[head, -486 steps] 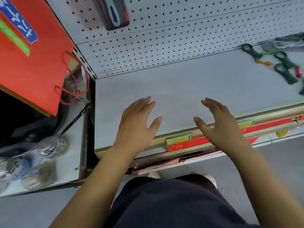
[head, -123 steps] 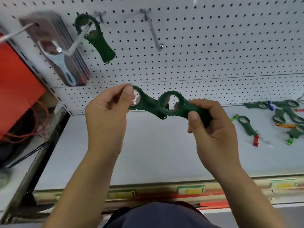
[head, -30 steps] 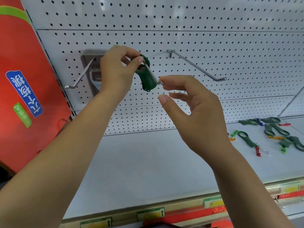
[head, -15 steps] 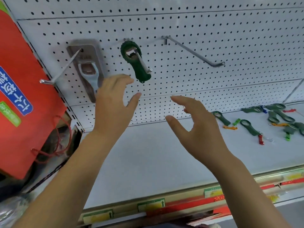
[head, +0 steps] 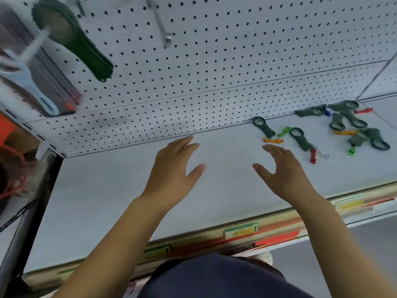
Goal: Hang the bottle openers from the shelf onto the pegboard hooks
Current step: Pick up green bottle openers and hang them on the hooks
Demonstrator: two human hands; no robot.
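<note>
The left hand (head: 171, 171) and right hand (head: 283, 173) are spread wide, holding nothing, above the shelf (head: 107, 201) at the middle of the frame.

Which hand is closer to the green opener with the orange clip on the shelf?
The right hand. It hovers open just below and slightly right of the green opener with the orange clip. The left hand, open too, is farther off to its left.
</note>
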